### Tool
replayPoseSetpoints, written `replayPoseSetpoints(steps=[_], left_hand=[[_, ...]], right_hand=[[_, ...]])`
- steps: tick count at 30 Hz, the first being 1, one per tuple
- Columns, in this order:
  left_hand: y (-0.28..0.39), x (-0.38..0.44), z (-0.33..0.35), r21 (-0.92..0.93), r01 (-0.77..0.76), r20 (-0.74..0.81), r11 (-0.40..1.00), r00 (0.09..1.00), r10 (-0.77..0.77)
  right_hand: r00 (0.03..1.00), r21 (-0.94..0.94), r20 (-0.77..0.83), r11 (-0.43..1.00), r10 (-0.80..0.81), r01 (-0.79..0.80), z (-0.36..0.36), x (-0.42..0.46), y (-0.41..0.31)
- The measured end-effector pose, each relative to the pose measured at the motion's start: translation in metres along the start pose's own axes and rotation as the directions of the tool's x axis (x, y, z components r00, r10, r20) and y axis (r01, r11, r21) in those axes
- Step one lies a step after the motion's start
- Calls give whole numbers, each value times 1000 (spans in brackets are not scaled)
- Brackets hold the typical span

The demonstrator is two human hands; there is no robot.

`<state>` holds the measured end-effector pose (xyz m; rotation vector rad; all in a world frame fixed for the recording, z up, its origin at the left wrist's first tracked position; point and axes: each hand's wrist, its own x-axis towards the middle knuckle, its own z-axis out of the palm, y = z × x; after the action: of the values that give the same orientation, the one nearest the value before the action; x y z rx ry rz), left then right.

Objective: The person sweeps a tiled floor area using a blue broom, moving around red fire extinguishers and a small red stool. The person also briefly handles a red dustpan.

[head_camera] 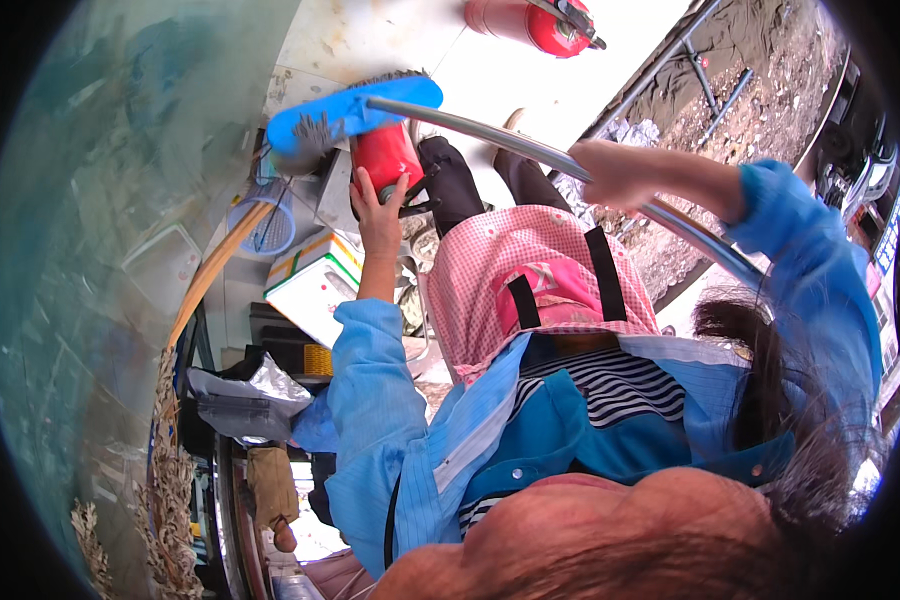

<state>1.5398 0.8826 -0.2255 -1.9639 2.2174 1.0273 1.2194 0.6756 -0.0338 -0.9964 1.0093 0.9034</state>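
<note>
My left hand (377,210) grips the top of a red fire extinguisher (390,154), with its fingers spread around the shoulder by the black valve lever. My right hand (613,174) is closed around the metal handle (495,136) of a broom. The broom's blue plastic head (345,112) is raised, just beyond the extinguisher and partly in front of its far end. Grey bristles show along the head's far edge, and a grey tuft hangs at its left part. Below my hands is a pink checked apron (465,277).
Another red fire extinguisher (540,26) is on the pale tiled floor (322,37). To the left are a blue perforated basket (274,225), a white box (311,300), a wooden pole (214,262) and a glass panel (67,247). Metal tubing (694,64) and rubble lie at right.
</note>
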Motion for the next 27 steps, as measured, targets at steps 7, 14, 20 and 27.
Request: replayPoseSetpoints(steps=[7, 14, 20, 27], left_hand=[[3, -28, 21, 77, -91, 42, 993, 995, 88], [15, -23, 21, 69, -68, 44, 995, 997, 65], [22, 8, 1, 18, 44, 5, 999, 999, -44], [6, 47, -22, -166, 221, -12, 961, 974, -226]], right_hand=[[993, -175, 51, 980, 106, -96, -15, 10, -10], [985, -150, -165, 989, -41, 16, 3, 148, -7], [975, 36, -220, 999, 15, -7, 24, 150, -5], [968, 203, -250, 976, -26, 79, 46, 36, 26]])
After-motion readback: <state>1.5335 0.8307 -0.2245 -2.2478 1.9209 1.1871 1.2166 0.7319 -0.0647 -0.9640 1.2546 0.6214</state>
